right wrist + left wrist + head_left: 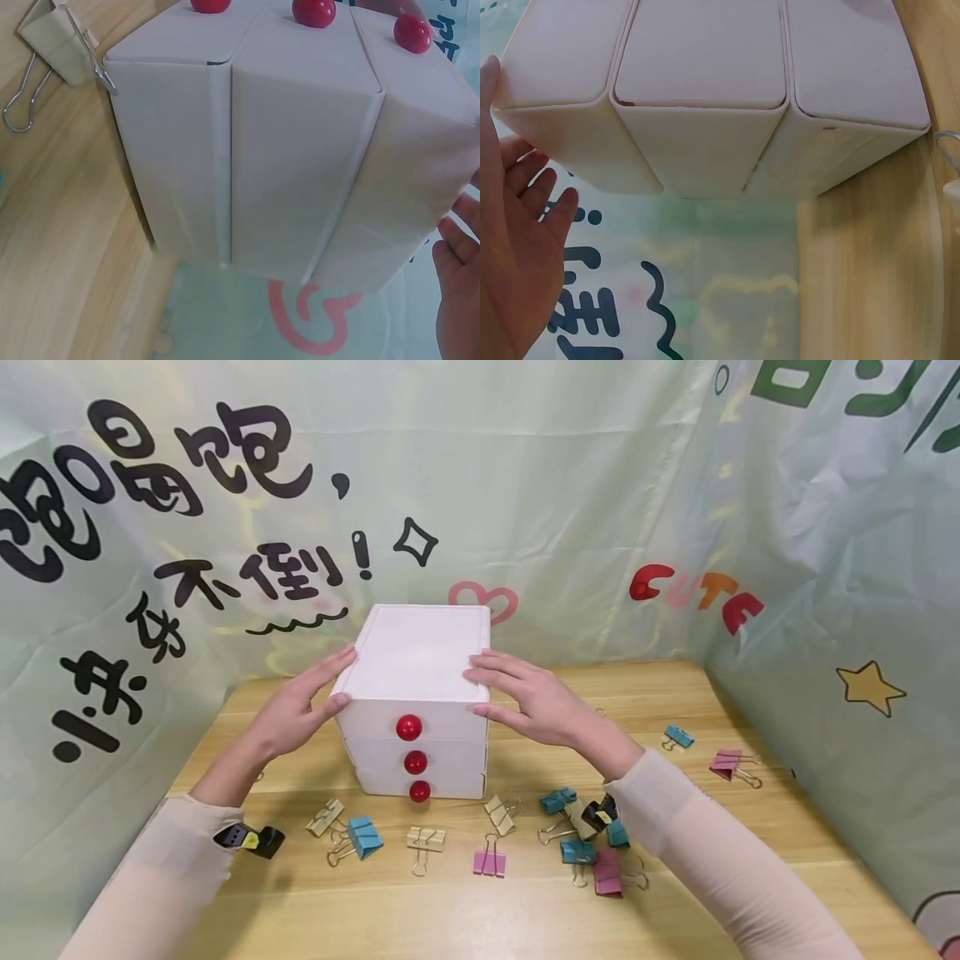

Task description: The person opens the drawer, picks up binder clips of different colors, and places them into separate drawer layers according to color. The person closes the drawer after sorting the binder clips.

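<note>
The white three-drawer box (420, 652) stood upright on the wooden table (330, 910); its three stacked drawers were closed, each with a round red knob (408, 727) on its front, and what they held could not be seen. The left hand (300, 712) was open, its fingers extended and their tips touching the box's upper left edge, the thumb at the near corner. The right hand (536, 700), also open, rested its extended fingertips on the box's upper right edge; neither hand gripped anything. Just in front of the box lay a loose row of binder clips, among them a blue binder clip (365, 837) and a pink binder clip (490, 864). A cluster of blue, beige and pink binder clips (608, 872) lay to the box's front right, and another pink binder clip (726, 764) well apart to its right. Behind the box hung a pale green printed cloth (555, 510).
</note>
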`<state>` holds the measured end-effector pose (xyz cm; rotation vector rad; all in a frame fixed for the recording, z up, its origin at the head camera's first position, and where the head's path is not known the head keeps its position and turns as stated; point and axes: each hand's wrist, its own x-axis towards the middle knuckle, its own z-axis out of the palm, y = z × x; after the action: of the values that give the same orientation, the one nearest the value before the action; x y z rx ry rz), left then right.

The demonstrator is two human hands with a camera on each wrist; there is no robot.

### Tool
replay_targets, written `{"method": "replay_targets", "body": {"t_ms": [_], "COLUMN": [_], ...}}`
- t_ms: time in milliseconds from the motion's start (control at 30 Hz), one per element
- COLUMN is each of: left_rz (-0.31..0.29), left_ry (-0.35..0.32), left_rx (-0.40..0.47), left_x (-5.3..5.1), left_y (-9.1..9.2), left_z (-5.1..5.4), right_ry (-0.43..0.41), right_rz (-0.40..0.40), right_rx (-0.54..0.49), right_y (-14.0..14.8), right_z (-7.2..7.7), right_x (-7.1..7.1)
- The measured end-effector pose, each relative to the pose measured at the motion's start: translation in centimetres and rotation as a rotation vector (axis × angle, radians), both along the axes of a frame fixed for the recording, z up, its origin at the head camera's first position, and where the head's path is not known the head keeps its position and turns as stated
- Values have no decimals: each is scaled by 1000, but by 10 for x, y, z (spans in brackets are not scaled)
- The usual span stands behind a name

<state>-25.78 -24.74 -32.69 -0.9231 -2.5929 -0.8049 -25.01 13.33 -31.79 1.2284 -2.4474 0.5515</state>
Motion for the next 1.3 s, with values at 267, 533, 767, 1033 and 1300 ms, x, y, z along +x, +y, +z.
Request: {"method": "replay_targets", "body": {"t_ms": [267,533,767,1033,1300], "left_rz": [-61,-113,-160,-202,-207], "left_ry": [182,209,222,217,210], "left_rx": [-175,-223,-254,-241,-210], "left_x": [3,3,0,-4,-9], "left_y": [11,20,32,49,67], "left_z": [10,13,16,17,15], "right_ry": [50,56,59,88,23], "right_rz": [37,55,65,61,-19], "right_rx": [-39,-46,-56,-62,-52], "right_y": [11,23,35,49,64], "right_z": [-2,-3,-3,-3,-1], "right_x": [-3,-6,-5,-6,-1]}}
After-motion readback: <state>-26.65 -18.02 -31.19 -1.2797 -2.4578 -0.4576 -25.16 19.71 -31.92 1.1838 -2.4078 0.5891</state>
